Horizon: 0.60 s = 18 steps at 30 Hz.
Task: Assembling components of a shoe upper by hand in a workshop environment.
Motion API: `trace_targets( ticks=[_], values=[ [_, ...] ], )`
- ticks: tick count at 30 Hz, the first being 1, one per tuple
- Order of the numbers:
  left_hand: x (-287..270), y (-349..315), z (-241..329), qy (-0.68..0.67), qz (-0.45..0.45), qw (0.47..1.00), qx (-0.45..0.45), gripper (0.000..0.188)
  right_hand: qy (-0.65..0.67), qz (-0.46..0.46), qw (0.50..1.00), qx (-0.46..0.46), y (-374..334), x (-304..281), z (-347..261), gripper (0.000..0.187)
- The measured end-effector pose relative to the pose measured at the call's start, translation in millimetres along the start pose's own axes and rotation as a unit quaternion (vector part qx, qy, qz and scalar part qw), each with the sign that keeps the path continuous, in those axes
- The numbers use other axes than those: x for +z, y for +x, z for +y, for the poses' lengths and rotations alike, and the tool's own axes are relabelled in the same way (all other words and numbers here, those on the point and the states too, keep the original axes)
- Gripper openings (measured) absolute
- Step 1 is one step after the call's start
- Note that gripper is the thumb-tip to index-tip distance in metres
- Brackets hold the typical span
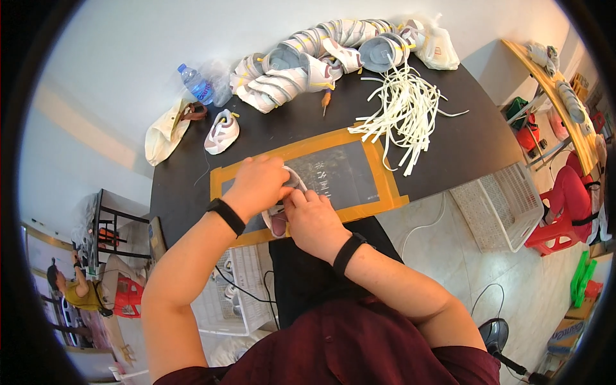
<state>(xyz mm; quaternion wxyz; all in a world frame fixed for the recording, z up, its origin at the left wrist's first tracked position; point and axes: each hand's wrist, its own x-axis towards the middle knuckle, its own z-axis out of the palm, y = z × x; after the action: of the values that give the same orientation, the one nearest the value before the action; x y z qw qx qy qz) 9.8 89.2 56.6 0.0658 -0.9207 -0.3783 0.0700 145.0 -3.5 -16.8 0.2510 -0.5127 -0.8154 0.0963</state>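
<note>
A small shoe upper (278, 226), pale with a mauve part and a grey lining, is held between my two hands above the taped dark mat (340, 170). My left hand (260, 185) bends over its top side, fingers closed on it. From the right, my right hand (314, 223) pinches its edge, with the fingers bunched close to the left ones. Much of the upper is hidden beneath both hands, and I cannot make out whether a lace is between the fingertips. Another white and mauve shoe upper (222, 133) rests beyond my left hand.
Nested shoe uppers (276, 90) line the table's back, with white laces (407, 106) spread at right. An awl-like tool (326, 101), water bottle (196, 83) and cream fabric piece (167, 133) lie around. Plastic baskets (504, 208) stand below; a person (83, 289) sits far left.
</note>
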Motion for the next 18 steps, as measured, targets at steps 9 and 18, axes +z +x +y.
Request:
trace_targets(
  ticks=[9, 18],
  values=[
    [6, 0, -26, -0.154, -0.044, 0.986, 0.038, 0.014, 0.023, 0.041, 0.999, 0.008, 0, 4, 0, 0.029],
    [-9, 3, -33, -0.180, -0.090, 0.979, 0.042, 0.018, 0.017, 0.038, 0.999, -0.004, 4, 2, 5, 0.024]
  ],
)
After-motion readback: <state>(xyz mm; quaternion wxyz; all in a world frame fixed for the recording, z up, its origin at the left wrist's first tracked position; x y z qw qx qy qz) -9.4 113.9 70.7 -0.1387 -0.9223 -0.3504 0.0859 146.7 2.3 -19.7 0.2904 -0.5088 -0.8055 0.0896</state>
